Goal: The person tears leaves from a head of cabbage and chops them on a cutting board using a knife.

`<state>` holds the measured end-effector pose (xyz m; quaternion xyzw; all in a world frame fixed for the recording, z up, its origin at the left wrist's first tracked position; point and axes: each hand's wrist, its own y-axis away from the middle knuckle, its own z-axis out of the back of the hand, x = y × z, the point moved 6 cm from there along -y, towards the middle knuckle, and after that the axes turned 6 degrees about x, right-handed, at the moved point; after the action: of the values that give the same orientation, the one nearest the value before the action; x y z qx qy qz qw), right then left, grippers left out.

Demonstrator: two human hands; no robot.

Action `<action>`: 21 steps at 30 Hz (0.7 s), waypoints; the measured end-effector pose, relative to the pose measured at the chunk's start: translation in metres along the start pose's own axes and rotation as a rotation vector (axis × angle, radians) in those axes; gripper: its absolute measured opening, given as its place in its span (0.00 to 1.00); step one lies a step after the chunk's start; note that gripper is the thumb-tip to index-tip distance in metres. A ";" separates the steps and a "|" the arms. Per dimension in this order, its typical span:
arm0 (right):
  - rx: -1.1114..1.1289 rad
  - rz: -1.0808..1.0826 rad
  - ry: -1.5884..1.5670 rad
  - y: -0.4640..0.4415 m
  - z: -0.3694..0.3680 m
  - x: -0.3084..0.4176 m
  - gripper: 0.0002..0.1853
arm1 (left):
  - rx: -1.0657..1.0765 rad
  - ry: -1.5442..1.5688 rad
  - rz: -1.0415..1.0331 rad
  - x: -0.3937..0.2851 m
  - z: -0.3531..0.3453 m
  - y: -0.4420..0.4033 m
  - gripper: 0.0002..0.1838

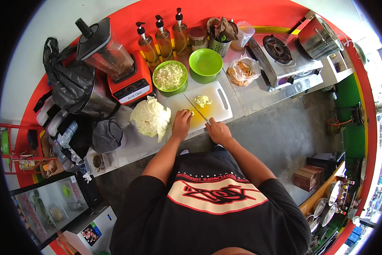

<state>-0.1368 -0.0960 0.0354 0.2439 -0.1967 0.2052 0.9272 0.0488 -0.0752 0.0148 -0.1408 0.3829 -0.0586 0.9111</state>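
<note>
My right hand (218, 131) is closed round the handle of a knife (196, 107), whose blade lies slantwise across a white cutting board (224, 114). My left hand (181, 123) rests at the board's near edge, fingers curled on a small pale piece of cabbage (192, 113), mostly hidden under them. On the blade's right sits a little heap of chopped cabbage (202, 100). A large, partly leafed-off cabbage head (151, 118) stands on the counter left of my left hand. Behind the board, shredded cabbage (169, 75) fills a green bowl (180, 89).
A second green bowl (206, 63) and a plastic bag of orange-brown food (243, 71) stand behind the board. Further left is a red blender (131, 83); at the right, a gas stove (284, 59) bears a steel pot (319, 38). Pump bottles (163, 40) line the wall.
</note>
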 end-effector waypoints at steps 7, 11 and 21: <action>-0.068 -0.122 0.088 0.020 -0.025 0.028 0.19 | 0.014 0.061 -0.053 0.007 0.000 0.002 0.08; -0.062 -0.212 0.097 0.022 -0.039 0.035 0.18 | -0.026 0.029 -0.087 0.008 0.000 0.004 0.09; -0.170 -0.197 0.032 0.005 -0.039 0.043 0.18 | -0.022 0.022 -0.123 0.005 0.002 0.007 0.07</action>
<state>-0.0930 -0.0594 0.0257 0.1793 -0.1739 0.0997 0.9632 0.0536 -0.0693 0.0105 -0.1735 0.3842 -0.1116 0.8999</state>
